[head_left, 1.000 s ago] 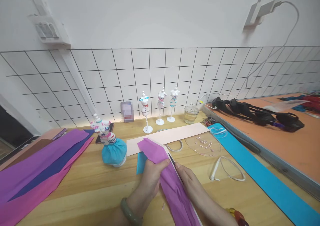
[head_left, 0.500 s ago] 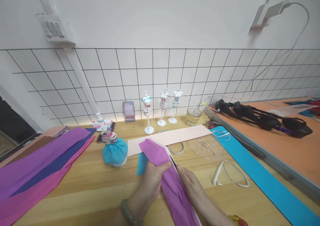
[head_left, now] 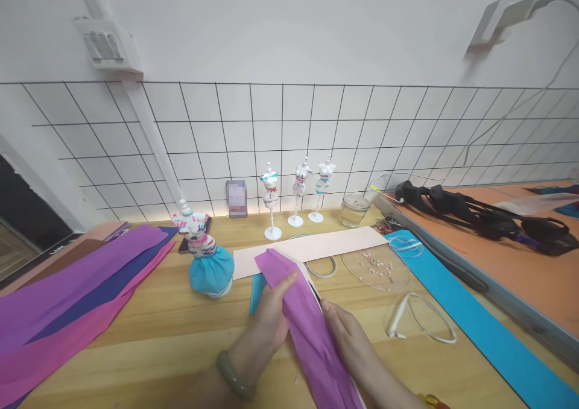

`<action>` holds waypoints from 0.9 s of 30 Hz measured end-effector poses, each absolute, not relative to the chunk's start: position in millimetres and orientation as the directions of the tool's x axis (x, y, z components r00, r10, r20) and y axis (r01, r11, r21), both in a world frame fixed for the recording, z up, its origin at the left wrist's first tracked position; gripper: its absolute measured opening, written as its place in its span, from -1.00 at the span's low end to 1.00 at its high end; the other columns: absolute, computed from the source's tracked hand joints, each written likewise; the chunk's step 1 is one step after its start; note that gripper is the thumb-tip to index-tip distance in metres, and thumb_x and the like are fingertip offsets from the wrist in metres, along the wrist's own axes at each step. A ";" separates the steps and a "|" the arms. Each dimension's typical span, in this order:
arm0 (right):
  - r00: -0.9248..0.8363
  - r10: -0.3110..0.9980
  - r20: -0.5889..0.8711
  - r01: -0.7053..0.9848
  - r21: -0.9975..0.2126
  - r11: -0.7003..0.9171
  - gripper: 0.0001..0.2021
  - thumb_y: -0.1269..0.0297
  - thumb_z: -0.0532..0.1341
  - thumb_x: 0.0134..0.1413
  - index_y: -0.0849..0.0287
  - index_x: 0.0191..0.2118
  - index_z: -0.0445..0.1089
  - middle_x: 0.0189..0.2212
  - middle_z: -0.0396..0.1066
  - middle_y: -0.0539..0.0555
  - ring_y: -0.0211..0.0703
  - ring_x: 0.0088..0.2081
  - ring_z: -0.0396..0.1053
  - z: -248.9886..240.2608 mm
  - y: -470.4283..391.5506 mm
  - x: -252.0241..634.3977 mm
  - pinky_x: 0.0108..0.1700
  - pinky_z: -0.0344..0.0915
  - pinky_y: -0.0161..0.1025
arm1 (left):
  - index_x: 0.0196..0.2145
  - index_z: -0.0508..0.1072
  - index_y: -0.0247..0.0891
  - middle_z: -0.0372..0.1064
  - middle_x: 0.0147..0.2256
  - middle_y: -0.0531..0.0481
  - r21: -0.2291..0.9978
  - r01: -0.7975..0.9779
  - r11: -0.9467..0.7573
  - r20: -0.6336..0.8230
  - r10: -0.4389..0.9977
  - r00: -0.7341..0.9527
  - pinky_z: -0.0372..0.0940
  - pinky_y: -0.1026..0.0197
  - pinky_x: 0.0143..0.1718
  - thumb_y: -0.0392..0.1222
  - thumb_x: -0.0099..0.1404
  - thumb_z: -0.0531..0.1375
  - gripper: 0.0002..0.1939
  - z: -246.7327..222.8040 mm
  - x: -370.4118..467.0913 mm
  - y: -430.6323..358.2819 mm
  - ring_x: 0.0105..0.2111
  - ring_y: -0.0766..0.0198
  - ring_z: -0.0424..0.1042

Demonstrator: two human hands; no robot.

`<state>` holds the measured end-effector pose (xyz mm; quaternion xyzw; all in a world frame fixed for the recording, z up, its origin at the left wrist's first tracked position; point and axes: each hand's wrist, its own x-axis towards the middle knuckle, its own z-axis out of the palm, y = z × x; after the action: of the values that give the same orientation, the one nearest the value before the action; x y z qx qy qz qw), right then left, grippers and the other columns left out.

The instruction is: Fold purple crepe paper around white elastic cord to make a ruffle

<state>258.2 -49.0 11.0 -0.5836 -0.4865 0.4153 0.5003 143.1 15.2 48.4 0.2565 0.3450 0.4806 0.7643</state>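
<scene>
A long purple strip (head_left: 303, 318), with a white layer along its right edge, runs from the table's middle to the bottom of the view. My left hand (head_left: 271, 315) grips its left side, thumb on top. At the strip's right edge my right hand (head_left: 346, 336) is closed on a dark, thin tool (head_left: 313, 289), perhaps scissors; its handle is hidden by the fingers. Beyond the hands lies a pale pink strip (head_left: 335, 244), partly under the purple one. A small blue piece (head_left: 257, 292) shows beside my left hand.
A mannequin in a blue skirt (head_left: 211, 271) stands left, near purple, navy and pink sheets (head_left: 81, 264). Several small mannequins (head_left: 270, 196) and a glass (head_left: 354, 210) stand behind. Right are a bead dish (head_left: 377, 268), white ribbon (head_left: 398, 318) and blue strip (head_left: 474, 312).
The view has shifted slightly. My left thumb has moved up and left, away from the strip's right edge. My right hand stays at that edge with the dark tool.
</scene>
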 end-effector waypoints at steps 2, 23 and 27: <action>0.152 0.988 0.011 0.147 -0.989 -0.011 -0.56 -0.11 -0.03 0.13 0.18 -0.46 0.25 -0.50 0.24 0.01 -0.17 -0.41 0.18 13.0 -50.0 256.7 -0.33 0.15 -0.28 | -0.35 0.46 -0.32 0.46 -0.37 -0.06 0.741 -0.546 0.390 -0.267 0.918 0.294 0.32 0.14 -0.26 -0.22 -0.09 0.37 -0.70 48.5 141.8 17.3 -0.37 0.19 0.43; 0.190 0.980 -0.052 -0.018 -0.999 -0.049 -0.59 -0.08 0.05 0.09 0.21 -0.41 0.35 -0.39 0.39 0.08 -0.07 -0.24 0.29 23.5 -54.3 254.5 -0.11 0.22 -0.19 | -0.35 0.44 -0.31 0.44 -0.42 0.02 0.812 -0.475 0.338 -0.213 0.931 0.298 0.30 0.24 -0.32 -0.30 -0.09 0.37 -0.70 32.9 149.5 6.4 -0.41 0.30 0.39; 0.178 0.984 -0.024 -0.029 -0.999 -0.020 -0.60 -0.05 0.03 0.12 0.22 -0.36 0.37 -0.36 0.40 0.09 -0.08 -0.23 0.29 22.6 -52.6 254.8 -0.11 0.22 -0.20 | -0.38 0.44 -0.32 0.43 -0.45 0.03 0.816 -0.467 0.342 -0.215 0.928 0.304 0.30 0.26 -0.35 -0.29 -0.09 0.37 -0.73 33.6 149.4 5.4 -0.44 0.32 0.38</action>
<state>254.8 -52.6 22.6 -0.5416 -0.4408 0.4653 0.5439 149.4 5.4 33.6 0.3259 0.3537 0.4721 0.7388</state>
